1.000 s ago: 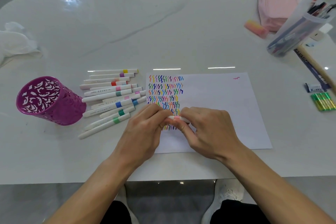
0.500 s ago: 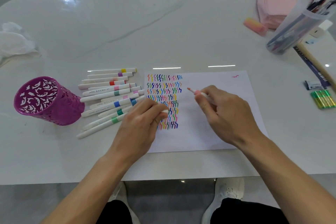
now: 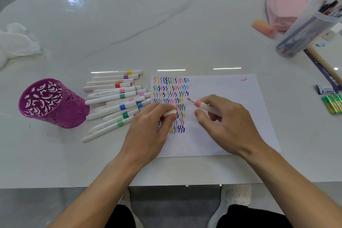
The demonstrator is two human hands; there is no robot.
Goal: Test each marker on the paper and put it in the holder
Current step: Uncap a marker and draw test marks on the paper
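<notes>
Marker (image 3: 202, 105): uncapped, white barrel with a pink band behind a reddish-pink tip. The right hand (image 3: 227, 122) holds it, thumb and fingers curled round the barrel. The tip points left and slightly away, just right of the squiggles (image 3: 170, 96). Whether it touches the sheet cannot be told.

The cap (image 3: 170, 113), white, is pinched between the thumb and forefinger of the left hand (image 3: 148, 131). That hand lies over the lower left part of the paper (image 3: 231, 102) and covers some of the squiggles. The squiggles stand in rows of many colours down the paper's left side. One small pink mark (image 3: 243, 79) sits alone near the far right corner.

Just left of the paper lies a loose pile of markers (image 3: 114, 98), all capped. Their coloured bands are yellow, purple, red, pink, green and blue. The nearest ones reach the paper's left edge beside the left hand.

Left of the pile the holder (image 3: 53, 103) stands upright, purple with a cut-out leaf pattern, close to the pile's ends.

All of this rests on a white table (image 3: 166, 33). A white cloth (image 3: 14, 44) lies crumpled at the far left. At the far right are a pink pouch (image 3: 285, 3), a pink eraser (image 3: 264, 28) beside it, a clear cup (image 3: 311, 27) full of pens, and green batteries (image 3: 333, 103) near the edge. Below the table's near edge show two pale shoes and dark trouser legs.
</notes>
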